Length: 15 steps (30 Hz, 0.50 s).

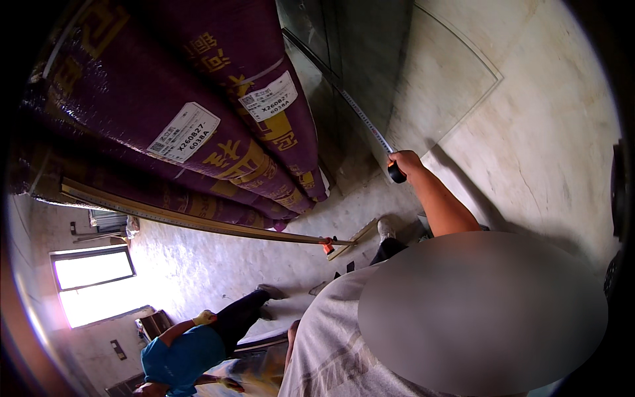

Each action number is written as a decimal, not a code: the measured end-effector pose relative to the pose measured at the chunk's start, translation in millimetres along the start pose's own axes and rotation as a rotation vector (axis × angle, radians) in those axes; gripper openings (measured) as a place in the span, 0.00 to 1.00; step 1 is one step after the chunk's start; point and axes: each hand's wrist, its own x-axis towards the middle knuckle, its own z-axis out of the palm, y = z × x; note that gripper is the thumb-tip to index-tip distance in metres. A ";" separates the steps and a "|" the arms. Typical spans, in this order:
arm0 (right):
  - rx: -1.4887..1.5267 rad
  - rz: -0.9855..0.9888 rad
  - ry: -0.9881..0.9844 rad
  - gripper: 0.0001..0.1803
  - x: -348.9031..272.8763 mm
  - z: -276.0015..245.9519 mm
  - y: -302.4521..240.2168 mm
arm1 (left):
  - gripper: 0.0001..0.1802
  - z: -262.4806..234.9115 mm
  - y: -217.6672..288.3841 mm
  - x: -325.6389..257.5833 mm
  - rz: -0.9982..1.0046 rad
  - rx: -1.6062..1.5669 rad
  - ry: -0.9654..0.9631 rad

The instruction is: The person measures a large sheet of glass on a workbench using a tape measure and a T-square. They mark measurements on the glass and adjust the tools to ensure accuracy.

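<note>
Nearest in view: a person in a grey shirt (331, 351), not the wearer, seen from above, one arm stretched out. That person's hand (405, 162) is clenched around a black tape measure case (397, 174); the tape blade (364, 120) runs from the case up and left along the edge of a dark wall panel (357, 59). The wearer's own left and right hands are out of view, so their state can't be told. Grey shoe (385, 228) on the concrete floor (218, 264), just beside a short wooden batten (354, 239). Long straightedge (192, 221) runs from the left to a red end piece (327, 246) near that batten. Stacked purple rolls (172, 99) with white labels (185, 132) fill the upper left. Lower left: second person in a blue shirt (175, 354) and yellowish gloves (204, 317), bent low. Beyond, a bright window (92, 268).
</note>
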 end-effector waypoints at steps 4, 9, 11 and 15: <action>-0.008 0.020 0.021 0.11 0.4 -0.1 -1.5 | 0.17 -0.1 0.1 2.5 0.001 0.009 0.000; -0.012 0.030 0.008 0.12 -6.2 2.5 -7.6 | 0.17 -0.5 -1.3 2.7 0.005 0.019 -0.003; 0.012 0.013 -0.019 0.12 -6.3 1.7 -5.7 | 0.18 -1.2 -1.4 2.6 0.006 0.026 -0.004; 0.082 -0.009 -0.184 0.12 -19.7 5.7 1.6 | 0.18 -1.1 -3.6 3.9 0.012 0.040 -0.007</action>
